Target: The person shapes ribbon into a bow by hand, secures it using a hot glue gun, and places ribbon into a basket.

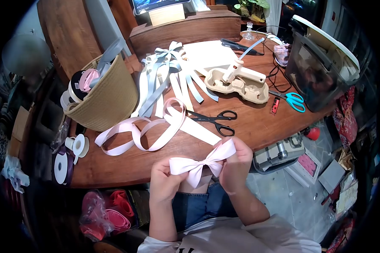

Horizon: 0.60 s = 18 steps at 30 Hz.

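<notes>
Fingers of our left hand [165, 180] and right hand [236, 168] are pinching a pink bow [203, 163]; a basket [112, 103] is holding ribbon rolls [88, 80], a carton [257, 97] a glue gun [233, 71].

This looks like a home craft corner or small workshop: the wooden desk [255, 123] carries a basket [109, 101] of ribbon rolls [89, 79] and spools [84, 147] along its left edge, a glue gun [252, 75] and scissors [295, 102] towards its right edge, and boxes [305, 168] crowd the floor [266, 189].
</notes>
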Each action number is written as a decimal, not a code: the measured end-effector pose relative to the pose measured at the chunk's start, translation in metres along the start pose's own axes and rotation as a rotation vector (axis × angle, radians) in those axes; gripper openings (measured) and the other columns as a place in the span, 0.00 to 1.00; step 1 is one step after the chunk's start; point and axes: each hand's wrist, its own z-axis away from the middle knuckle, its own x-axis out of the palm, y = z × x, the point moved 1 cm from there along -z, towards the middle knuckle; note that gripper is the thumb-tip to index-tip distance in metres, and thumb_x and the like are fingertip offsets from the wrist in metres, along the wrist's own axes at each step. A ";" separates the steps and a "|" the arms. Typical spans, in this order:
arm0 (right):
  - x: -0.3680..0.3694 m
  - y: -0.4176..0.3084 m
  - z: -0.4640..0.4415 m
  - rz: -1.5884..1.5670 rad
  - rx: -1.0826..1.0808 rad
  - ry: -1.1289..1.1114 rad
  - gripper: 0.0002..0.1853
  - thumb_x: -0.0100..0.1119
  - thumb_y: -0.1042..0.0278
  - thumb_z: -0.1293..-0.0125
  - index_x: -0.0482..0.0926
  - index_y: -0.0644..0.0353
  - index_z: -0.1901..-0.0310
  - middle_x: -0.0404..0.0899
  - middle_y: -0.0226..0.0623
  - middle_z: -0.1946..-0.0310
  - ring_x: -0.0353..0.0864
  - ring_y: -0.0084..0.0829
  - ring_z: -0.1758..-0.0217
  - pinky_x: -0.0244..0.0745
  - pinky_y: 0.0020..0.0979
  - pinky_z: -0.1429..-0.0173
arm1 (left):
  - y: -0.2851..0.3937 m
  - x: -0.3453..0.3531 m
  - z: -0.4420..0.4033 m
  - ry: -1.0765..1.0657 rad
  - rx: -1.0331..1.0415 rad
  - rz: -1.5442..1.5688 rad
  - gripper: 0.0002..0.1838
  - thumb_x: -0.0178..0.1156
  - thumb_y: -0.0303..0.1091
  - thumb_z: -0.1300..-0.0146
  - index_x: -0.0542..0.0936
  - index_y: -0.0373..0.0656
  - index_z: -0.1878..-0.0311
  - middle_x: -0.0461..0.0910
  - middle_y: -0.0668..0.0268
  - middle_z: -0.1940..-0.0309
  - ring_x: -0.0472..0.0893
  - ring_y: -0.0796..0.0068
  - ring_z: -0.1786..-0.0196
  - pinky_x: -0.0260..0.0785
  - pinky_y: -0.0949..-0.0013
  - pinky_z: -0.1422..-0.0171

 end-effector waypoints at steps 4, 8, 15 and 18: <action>0.005 0.002 0.005 0.009 0.009 0.022 0.06 0.48 0.74 0.39 0.73 0.66 0.71 0.75 0.34 0.75 0.72 0.17 0.75 0.67 0.18 0.71 | 0.000 0.008 0.003 -0.071 -0.088 0.053 0.14 0.65 0.23 0.49 0.78 0.28 0.59 0.80 0.55 0.64 0.81 0.71 0.63 0.73 0.72 0.56; 0.004 0.002 0.011 0.088 -0.057 -0.052 0.05 0.48 0.76 0.40 0.75 0.66 0.68 0.76 0.35 0.72 0.75 0.18 0.71 0.69 0.18 0.66 | -0.007 0.011 0.006 0.132 -0.017 -0.069 0.11 0.65 0.23 0.47 0.79 0.30 0.61 0.81 0.59 0.68 0.80 0.73 0.68 0.72 0.74 0.62; -0.009 0.002 0.006 0.112 -0.133 -0.363 0.13 0.51 0.75 0.40 0.71 0.69 0.54 0.77 0.39 0.64 0.77 0.24 0.62 0.72 0.23 0.56 | -0.008 0.013 0.007 0.223 0.095 -0.064 0.10 0.66 0.22 0.48 0.79 0.31 0.63 0.81 0.59 0.70 0.80 0.75 0.69 0.72 0.76 0.63; -0.001 0.002 0.007 -0.075 -0.099 -0.339 0.14 0.57 0.70 0.44 0.73 0.70 0.59 0.77 0.41 0.66 0.77 0.26 0.64 0.72 0.25 0.58 | -0.006 0.013 0.009 0.245 0.140 -0.044 0.10 0.66 0.21 0.49 0.79 0.31 0.63 0.81 0.60 0.69 0.80 0.75 0.68 0.72 0.77 0.62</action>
